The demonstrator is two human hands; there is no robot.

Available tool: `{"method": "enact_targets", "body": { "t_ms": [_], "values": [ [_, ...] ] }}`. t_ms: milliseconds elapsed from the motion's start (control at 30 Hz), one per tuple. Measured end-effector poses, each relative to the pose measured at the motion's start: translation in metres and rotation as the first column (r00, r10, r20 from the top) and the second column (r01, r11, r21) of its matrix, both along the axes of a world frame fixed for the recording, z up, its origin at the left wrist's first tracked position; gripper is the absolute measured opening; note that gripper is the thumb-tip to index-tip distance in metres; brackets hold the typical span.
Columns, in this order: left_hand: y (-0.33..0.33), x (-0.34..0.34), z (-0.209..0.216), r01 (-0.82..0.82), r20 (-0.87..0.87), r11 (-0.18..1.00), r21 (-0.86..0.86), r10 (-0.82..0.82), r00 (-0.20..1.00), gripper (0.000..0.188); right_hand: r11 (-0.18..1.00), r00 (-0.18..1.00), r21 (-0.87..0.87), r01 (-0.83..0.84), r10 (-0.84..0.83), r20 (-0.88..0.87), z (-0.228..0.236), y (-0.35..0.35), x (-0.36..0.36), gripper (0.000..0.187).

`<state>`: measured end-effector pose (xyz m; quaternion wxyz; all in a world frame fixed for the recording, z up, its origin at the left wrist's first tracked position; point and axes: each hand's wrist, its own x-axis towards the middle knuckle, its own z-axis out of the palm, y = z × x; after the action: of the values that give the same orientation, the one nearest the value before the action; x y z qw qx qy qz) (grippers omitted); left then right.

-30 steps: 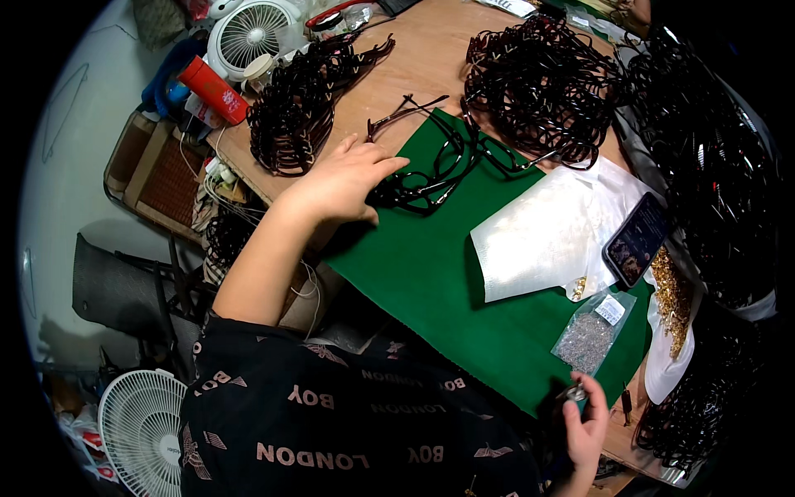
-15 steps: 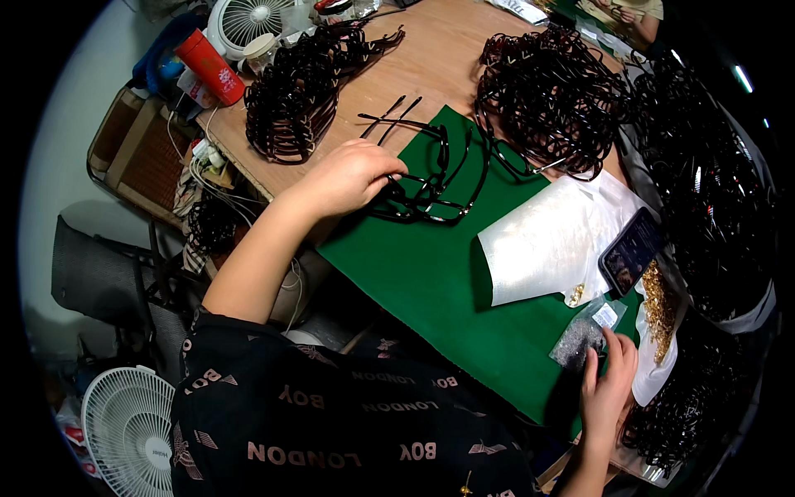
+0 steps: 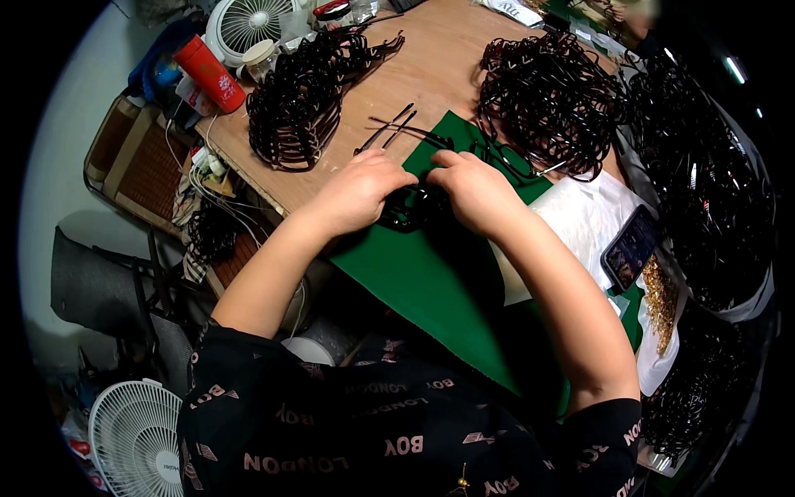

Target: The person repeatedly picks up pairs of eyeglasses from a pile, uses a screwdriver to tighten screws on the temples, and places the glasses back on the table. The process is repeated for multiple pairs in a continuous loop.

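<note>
Over the green mat point(image 3: 414, 286) my left hand point(image 3: 364, 195) is closed on a black eyeglass frame point(image 3: 402, 215), whose temples stick up beyond the hand. My right hand point(image 3: 476, 190) is at the frame's right side with its fingers bent together. What sits in its fingertips is hidden by the hand. Just beyond it lies another black eyeglass frame point(image 3: 512, 157), opened out by the big pile. My right forearm covers most of the small clear bag; only a corner point(image 3: 619, 303) shows.
Piles of dark eyeglass frames stand at the back left point(image 3: 294, 108) and back right point(image 3: 551, 99), with a large sack point(image 3: 704, 190) farther right. A phone point(image 3: 629, 248) lies on white sheeting point(image 3: 571, 215) by golden small parts point(image 3: 660, 306). A red tumbler point(image 3: 209, 74) stands back left.
My right hand has left the small clear bag and moved up and left to the eyeglass frame. The left hand has stayed on the frame, shifting slightly. The white sheeting is now partly behind my forearm.
</note>
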<state>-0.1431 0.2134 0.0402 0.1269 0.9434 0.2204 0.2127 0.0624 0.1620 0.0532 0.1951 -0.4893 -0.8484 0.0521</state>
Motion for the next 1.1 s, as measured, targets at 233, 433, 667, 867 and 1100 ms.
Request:
{"method": "enact_targets", "body": {
  "t_ms": [233,433,667,867,1100],
  "values": [
    [0.009,-0.003,-0.001,-0.032,-0.083,0.999,0.011,0.033,0.996,0.017,0.992,0.979,-0.084,-0.089,0.103,0.174,0.019,-0.011,0.005,0.012],
    [0.005,0.000,0.024,-0.007,0.081,0.971,0.239,-0.012,0.997,0.025,0.996,0.996,0.017,-0.088,0.087,0.032,0.037,-0.027,0.025,0.011],
    [0.005,0.006,0.021,0.069,0.053,0.987,0.147,-0.077,0.996,0.031,0.975,0.974,-0.173,-0.139,0.104,-0.200,0.043,-0.034,0.019,0.021],
    [0.003,0.022,0.014,0.188,0.105,0.979,0.080,-0.196,0.975,0.027,0.965,0.953,-0.211,-0.157,0.092,-0.288,0.030,-0.039,0.011,0.018],
    [0.001,0.009,0.016,0.163,0.077,0.962,0.218,-0.184,0.980,0.026,0.943,0.921,-0.249,-0.222,0.119,-0.372,0.039,-0.039,0.022,0.015]
  ]
}}
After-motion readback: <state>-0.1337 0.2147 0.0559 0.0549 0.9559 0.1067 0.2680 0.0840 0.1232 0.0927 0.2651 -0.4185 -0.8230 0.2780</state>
